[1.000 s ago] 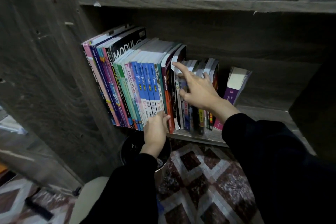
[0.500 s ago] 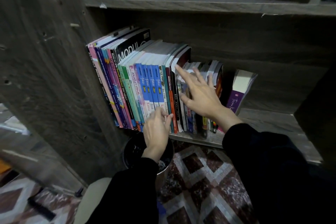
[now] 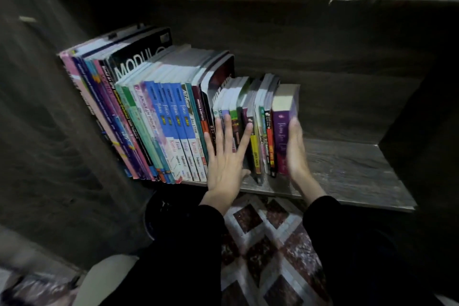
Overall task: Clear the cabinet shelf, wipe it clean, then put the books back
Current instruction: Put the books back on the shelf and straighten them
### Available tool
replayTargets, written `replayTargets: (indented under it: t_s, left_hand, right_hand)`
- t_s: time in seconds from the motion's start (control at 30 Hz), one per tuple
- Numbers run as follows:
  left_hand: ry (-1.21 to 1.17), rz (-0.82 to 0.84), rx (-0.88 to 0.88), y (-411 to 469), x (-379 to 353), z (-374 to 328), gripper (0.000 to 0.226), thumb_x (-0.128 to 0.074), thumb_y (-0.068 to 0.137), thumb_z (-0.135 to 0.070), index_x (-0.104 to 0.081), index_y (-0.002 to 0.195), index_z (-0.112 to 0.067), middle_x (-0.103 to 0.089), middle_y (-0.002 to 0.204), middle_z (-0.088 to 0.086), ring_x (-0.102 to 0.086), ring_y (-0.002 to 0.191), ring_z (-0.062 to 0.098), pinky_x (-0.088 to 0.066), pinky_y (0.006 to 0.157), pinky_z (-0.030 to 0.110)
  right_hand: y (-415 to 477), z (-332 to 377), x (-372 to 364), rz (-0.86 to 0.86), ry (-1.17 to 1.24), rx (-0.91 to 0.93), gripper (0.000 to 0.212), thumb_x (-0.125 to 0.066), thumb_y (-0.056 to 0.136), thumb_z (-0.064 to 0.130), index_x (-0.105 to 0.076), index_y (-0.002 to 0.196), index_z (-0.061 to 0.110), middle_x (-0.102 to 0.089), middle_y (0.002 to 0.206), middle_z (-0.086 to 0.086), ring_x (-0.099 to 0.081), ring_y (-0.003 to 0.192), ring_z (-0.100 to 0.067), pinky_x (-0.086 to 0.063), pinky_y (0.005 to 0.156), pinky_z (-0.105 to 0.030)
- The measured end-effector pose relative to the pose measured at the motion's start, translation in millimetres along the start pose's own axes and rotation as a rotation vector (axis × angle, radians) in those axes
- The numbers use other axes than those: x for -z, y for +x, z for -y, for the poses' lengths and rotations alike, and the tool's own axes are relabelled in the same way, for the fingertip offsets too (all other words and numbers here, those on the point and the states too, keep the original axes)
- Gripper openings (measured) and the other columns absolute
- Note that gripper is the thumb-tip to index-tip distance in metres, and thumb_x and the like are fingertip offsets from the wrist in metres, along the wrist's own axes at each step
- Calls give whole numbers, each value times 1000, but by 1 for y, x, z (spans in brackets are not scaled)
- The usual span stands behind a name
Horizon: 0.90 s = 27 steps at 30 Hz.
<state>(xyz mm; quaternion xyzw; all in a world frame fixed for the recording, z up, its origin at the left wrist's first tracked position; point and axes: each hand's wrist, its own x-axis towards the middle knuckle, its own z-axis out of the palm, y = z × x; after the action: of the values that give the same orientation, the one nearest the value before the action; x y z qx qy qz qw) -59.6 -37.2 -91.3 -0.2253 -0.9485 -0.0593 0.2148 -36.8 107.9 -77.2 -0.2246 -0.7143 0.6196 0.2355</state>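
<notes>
The left hand (image 3: 224, 156) lies flat with fingers spread against the spines of the smaller books in the middle of the row. The right hand (image 3: 296, 154), fingers straight and together, presses the outer cover of the purple book (image 3: 282, 131) at the row's right end. The books (image 3: 159, 117) stand on the shelf (image 3: 347, 169), leaning left against the cabinet wall. Below are a dark bin (image 3: 159, 218) and patterned floor (image 3: 260, 231).
</notes>
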Motion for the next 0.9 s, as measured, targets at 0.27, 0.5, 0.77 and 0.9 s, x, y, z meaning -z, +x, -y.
replayTargets:
  t_s: [0.27, 0.5, 0.77, 0.9]
  left_hand:
    - [-36, 152, 92, 19, -3, -1, 135, -68, 78, -50, 58, 118, -22, 66, 121, 11, 61, 112, 27, 39, 90, 52]
    - [-10, 32, 99, 13, -6, -1, 135, -73, 73, -51, 39, 139, -15, 51, 140, 15, 45, 130, 32, 35, 100, 52]
    - [-18, -88, -1, -1, -2, 2, 99, -66, 82, -29, 1, 153, -11, 29, 153, 16, 20, 144, 33, 17, 114, 49]
    - [-172, -212, 20, -8, 6, 1, 80, -64, 80, -16, -24, 149, -12, -11, 154, 16, -10, 141, 32, -15, 114, 50]
  right_hand:
    - [-12, -34, 14, 180, -158, 16, 104, -54, 61, 85, 0, 145, 54, -36, 149, 15, -42, 132, -15, -28, 111, -43]
    - [-5, -28, 10, 205, -276, 66, 127, -68, 50, 86, 11, 143, 53, -17, 159, 4, -27, 142, -21, -25, 113, -58]
    - [6, 21, -4, 56, -646, 440, 116, -72, 63, 66, -3, 151, 36, -3, 159, -13, -12, 144, -33, -28, 110, -54]
    - [8, 25, 1, 19, -786, 435, 103, -72, 68, 61, -16, 149, 32, -15, 153, -15, -26, 135, -34, -42, 96, -56]
